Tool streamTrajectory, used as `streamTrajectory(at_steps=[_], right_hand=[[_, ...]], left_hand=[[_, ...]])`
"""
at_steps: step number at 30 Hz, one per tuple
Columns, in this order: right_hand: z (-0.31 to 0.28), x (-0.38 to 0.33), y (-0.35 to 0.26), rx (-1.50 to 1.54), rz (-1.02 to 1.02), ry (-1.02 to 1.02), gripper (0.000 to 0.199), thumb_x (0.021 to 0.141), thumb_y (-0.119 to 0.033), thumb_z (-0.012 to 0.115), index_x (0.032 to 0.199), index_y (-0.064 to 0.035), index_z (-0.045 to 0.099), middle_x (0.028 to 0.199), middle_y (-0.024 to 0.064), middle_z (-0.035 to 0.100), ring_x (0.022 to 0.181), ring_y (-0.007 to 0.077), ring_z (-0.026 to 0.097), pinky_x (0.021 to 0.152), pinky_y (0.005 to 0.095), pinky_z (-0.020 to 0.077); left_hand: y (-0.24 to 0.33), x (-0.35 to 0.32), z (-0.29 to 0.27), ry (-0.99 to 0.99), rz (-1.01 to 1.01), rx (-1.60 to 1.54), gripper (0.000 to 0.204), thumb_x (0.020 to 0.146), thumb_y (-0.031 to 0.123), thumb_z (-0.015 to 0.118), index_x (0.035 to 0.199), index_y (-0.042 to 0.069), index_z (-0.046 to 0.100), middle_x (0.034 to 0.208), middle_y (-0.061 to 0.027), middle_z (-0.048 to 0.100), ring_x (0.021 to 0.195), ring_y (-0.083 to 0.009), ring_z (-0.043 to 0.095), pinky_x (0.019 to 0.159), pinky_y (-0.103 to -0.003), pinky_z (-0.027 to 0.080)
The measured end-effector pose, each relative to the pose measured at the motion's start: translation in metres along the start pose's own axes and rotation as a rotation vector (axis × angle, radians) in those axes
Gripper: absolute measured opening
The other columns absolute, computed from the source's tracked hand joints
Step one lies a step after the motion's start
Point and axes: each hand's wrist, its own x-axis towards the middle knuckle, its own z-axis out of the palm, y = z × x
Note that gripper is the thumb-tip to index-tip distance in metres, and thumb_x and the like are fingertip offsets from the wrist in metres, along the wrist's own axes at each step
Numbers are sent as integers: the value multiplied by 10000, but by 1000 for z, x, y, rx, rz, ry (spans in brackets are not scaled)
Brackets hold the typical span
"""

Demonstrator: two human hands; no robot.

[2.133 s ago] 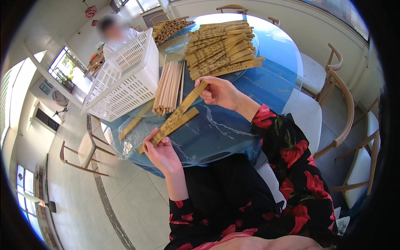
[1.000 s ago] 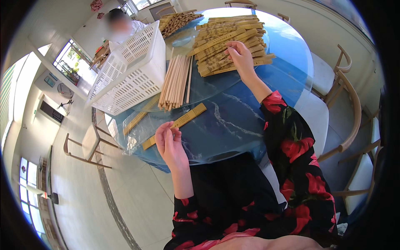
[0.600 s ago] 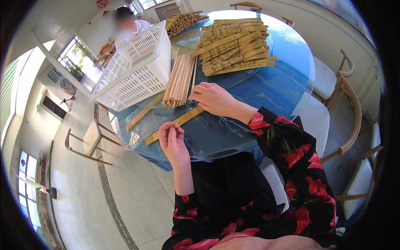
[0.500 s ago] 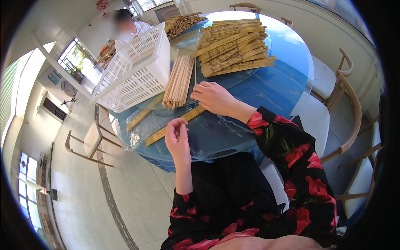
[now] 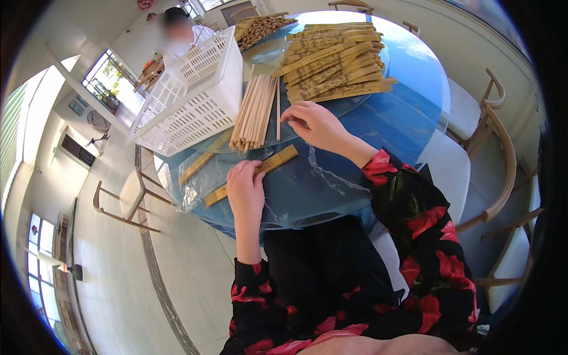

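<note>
My left hand (image 5: 245,186) rests over a yellow printed paper chopstick sleeve (image 5: 280,158) at the near side of the table, its fingers bent and closed on the middle of it. The sleeve's two ends show on either side of the hand. To the right, my right hand (image 5: 316,126) hovers with curled fingers and a gap between thumb and fingertips, nothing visible in it. Close to those fingertips lies a single wooden chopstick (image 5: 277,112). Beside it is a bundle of pale wooden chopsticks (image 5: 254,112). Beyond my right hand, a large stack of printed sleeves (image 5: 337,68) is heaped.
A white slotted plastic basket (image 5: 195,112) stands at the table's left. Clear plastic film (image 5: 192,188) and another sleeve (image 5: 195,168) lie near it. A pile of brown sticks (image 5: 260,31) sits at the far side. A person (image 5: 183,35) is beyond the basket. Wooden chairs (image 5: 497,160) surround the table.
My left hand has moved forward onto the paper sleeve. My right hand has lifted slightly away from the single chopstick, to the right, with its fingers loosened.
</note>
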Motion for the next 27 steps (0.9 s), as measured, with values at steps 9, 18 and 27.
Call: streamTrajectory(at_steps=[9, 18, 27], right_hand=[[3, -1, 2, 30, -19, -52, 124, 881, -65, 571, 952, -67, 672, 833, 100, 604, 822, 286, 595, 709, 386, 471], [2, -3, -6, 45, 30, -90, 125, 871, -80, 562, 931, -65, 671, 846, 112, 640, 856, 318, 621, 743, 408, 492], [7, -4, -16, 327, -17, -319, 363, 916, -180, 681, 1268, -109, 624, 1074, 34, 592, 708, 109, 559, 653, 256, 478]], left_hand=[[-2, 0, 1, 57, -38, -25, 153, 804, 11, 665, 951, 34, 697, 958, -117, 679, 941, -333, 606, 872, -403, 477], [2, -5, 1, 82, -94, 51, 79, 834, 28, 653, 912, 22, 646, 877, -124, 648, 838, -311, 606, 786, -401, 474], [-5, -15, -11, 383, -163, -1066, 175, 986, 31, 533, 1160, 14, 517, 1010, -81, 621, 746, -134, 602, 587, -239, 470]])
